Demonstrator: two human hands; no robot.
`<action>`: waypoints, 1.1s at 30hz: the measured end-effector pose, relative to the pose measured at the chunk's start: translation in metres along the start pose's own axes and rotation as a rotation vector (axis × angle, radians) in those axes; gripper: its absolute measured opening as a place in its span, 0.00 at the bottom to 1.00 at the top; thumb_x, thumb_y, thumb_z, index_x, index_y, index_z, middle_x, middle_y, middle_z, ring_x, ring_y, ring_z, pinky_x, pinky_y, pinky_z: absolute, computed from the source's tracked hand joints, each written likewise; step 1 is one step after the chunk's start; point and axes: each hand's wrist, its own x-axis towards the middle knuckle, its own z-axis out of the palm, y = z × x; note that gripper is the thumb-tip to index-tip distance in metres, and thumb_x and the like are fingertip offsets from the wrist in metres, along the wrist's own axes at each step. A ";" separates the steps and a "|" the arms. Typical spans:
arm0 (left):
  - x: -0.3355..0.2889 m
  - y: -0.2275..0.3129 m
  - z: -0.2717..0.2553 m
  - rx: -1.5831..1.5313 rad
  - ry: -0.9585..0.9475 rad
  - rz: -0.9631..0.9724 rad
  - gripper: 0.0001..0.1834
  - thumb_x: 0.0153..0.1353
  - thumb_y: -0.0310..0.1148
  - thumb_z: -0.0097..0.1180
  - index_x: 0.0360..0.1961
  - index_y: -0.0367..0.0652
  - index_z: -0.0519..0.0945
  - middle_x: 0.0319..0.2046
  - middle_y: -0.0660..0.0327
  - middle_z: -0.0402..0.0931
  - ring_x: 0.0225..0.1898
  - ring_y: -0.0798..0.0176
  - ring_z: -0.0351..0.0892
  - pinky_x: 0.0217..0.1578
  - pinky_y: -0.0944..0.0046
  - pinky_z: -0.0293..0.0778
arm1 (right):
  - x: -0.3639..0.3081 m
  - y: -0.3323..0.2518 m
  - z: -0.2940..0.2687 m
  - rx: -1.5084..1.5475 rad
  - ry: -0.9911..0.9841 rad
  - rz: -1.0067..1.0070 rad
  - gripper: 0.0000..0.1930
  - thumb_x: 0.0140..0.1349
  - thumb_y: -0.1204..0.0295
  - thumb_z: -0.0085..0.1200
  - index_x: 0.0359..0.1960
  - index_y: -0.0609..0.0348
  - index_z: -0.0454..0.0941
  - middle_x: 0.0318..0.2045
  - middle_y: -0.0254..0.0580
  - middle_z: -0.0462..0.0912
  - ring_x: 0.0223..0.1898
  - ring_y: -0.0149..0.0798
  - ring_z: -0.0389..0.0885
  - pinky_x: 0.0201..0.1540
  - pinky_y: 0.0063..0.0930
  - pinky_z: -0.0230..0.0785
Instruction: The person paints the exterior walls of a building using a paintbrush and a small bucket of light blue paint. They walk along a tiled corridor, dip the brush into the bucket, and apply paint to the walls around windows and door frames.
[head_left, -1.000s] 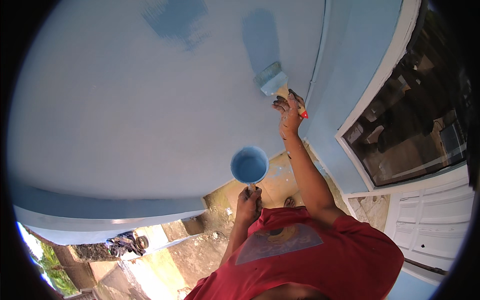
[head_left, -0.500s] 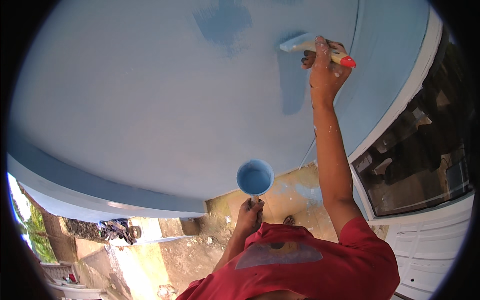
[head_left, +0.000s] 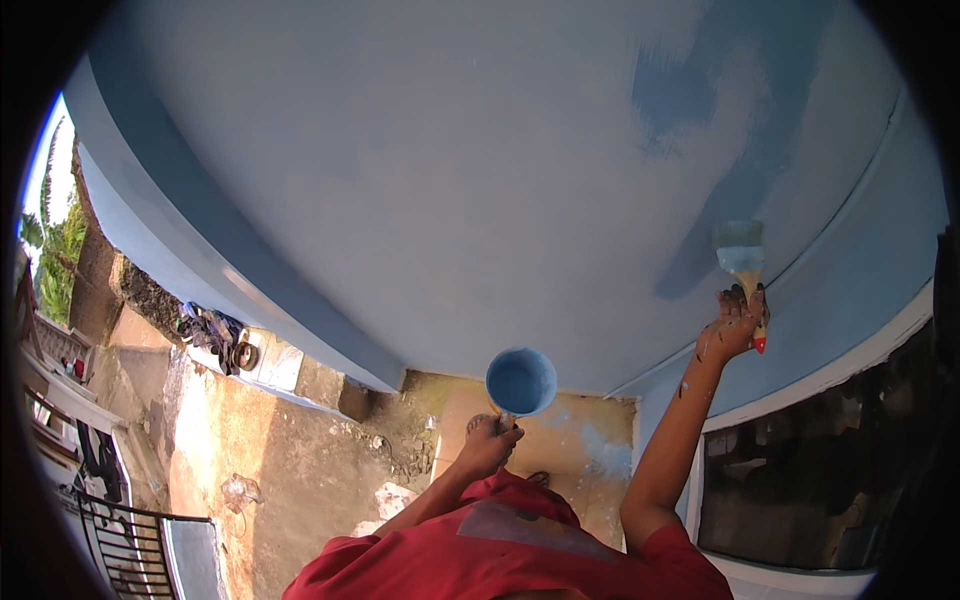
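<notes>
My right grip (head_left: pixel 732 327) held a flat, wooden-handled paintbrush (head_left: pixel 741 258) bristles-up near the pale-blue wall's (head_left: pixel 400 220) right edge, my left grip (head_left: pixel 487 444) a round blue pot (head_left: pixel 522 357), lower left.

Red T-shirt (head_left: pixel 430 562), short-sleeved, cloth plain and loosely creased across shoulders and belly. Chest carries a broad print (head_left: pixel 530 528), a greyish-purple panel with a darker patch near its upper edge; detail foreshortened, unreadable from above. Right sleeve (head_left: pixel 677 558) same red, ending above the elbow. Both forearms bare. Right hand (head_left: pixel 738 325) ungloved, flecked with pale paint, fingers darkly smudged; a few dark streaks on the right forearm (head_left: pixel 672 440) below the wrist. Left hand (head_left: pixel 488 446) likewise bare, fingers stained dark. Dark footwear (head_left: pixel 539 479) just beyond the shirt, mostly hidden, type unclear.
</notes>
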 end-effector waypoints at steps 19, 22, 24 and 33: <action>0.015 0.039 -0.085 0.089 -0.269 0.009 0.16 0.68 0.41 0.62 0.40 0.38 0.76 0.26 0.63 0.74 0.23 0.69 0.72 0.22 0.64 0.70 | -0.218 -0.046 0.192 -0.155 -0.573 -0.339 0.13 0.65 0.72 0.64 0.42 0.71 0.78 0.30 0.48 0.83 0.27 0.36 0.85 0.30 0.30 0.82; 0.014 0.041 -0.116 0.120 -0.236 0.014 0.15 0.68 0.40 0.62 0.40 0.38 0.75 0.24 0.64 0.74 0.22 0.69 0.72 0.22 0.64 0.69 | -0.222 -0.039 0.260 -0.117 -0.574 -0.517 0.11 0.65 0.74 0.64 0.40 0.71 0.77 0.32 0.49 0.83 0.27 0.34 0.85 0.29 0.27 0.82; 0.017 0.037 -0.139 0.067 -0.240 -0.005 0.14 0.68 0.39 0.62 0.39 0.39 0.75 0.23 0.65 0.73 0.21 0.70 0.72 0.21 0.64 0.68 | -0.231 -0.027 0.272 -0.083 -0.541 -0.522 0.10 0.65 0.75 0.64 0.39 0.70 0.77 0.32 0.49 0.82 0.27 0.34 0.85 0.29 0.27 0.83; 0.036 0.042 -0.212 0.028 -0.258 -0.027 0.12 0.68 0.35 0.62 0.40 0.38 0.74 0.21 0.67 0.71 0.18 0.73 0.68 0.18 0.66 0.65 | -0.283 -0.017 0.226 -0.339 -0.400 -0.330 0.09 0.68 0.75 0.59 0.33 0.69 0.75 0.26 0.43 0.79 0.24 0.30 0.83 0.26 0.27 0.82</action>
